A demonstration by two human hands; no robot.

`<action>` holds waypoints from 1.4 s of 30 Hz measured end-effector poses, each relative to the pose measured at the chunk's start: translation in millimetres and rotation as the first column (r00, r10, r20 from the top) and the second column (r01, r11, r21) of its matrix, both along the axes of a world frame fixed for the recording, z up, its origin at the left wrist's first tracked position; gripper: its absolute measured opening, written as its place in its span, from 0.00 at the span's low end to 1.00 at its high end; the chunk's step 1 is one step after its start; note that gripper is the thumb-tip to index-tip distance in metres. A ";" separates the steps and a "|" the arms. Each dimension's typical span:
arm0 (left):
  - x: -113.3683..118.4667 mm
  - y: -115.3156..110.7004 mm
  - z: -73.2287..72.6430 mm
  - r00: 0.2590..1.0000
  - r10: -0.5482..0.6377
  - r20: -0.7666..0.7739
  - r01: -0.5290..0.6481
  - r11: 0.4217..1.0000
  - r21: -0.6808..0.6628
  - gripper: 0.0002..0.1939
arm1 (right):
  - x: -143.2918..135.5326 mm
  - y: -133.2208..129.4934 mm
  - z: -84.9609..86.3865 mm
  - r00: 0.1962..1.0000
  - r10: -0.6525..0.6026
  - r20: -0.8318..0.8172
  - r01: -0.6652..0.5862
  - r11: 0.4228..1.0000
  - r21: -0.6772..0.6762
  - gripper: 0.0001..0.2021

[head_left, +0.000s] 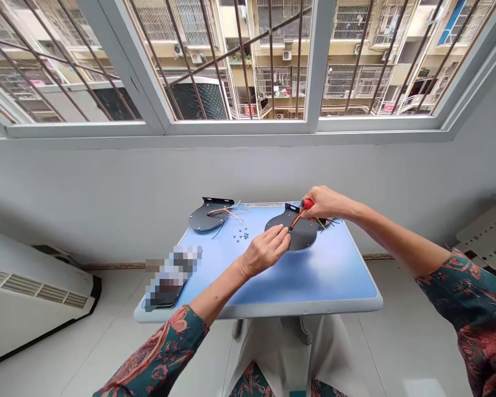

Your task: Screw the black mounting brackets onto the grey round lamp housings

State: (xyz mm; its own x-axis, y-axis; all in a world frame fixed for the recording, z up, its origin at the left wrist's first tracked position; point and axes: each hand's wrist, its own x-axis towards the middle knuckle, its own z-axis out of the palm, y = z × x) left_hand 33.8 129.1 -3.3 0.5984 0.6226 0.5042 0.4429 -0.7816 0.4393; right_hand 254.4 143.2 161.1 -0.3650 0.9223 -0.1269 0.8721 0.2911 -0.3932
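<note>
My right hand (321,202) is closed around the red handle of a screwdriver (308,204), held tilted over a round dark plate (302,238) with a black mounting bracket (291,208). Coloured wires (296,219) rise from the middle of this plate, close below the screwdriver; its tip cannot be made out. My left hand (268,249) grips the plate at its left front, fingers together and fingertips near the centre where the wires come out. More wire ends (323,223) stick out at the plate's right side.
A second round dark plate (206,218) with bracket and loose wires (227,210) lies at the back left of the blue table (314,281). Several small screws (242,236) are scattered mid-table. A blurred-out phone-like object (165,298) is at the front left. Behind are the wall and barred window.
</note>
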 end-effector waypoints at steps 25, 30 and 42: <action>-19.8 -42.6 -31.7 0.892 -0.347 -0.290 0.368 0.929 0.020 0.16 | 66.9 -64.3 -123.0 0.994 -0.092 0.053 0.093 0.996 -0.017 0.08; -24.4 -61.5 -40.4 0.930 -0.227 -0.289 0.283 0.945 0.166 0.29 | 65.4 -78.9 -129.7 0.987 -0.157 -0.028 0.155 0.987 -0.040 0.07; 8.6 -77.2 -45.0 0.975 0.074 -0.210 -0.088 0.994 -0.058 0.60 | 72.2 -83.4 -140.9 0.992 -0.120 0.046 0.121 0.992 -0.026 0.07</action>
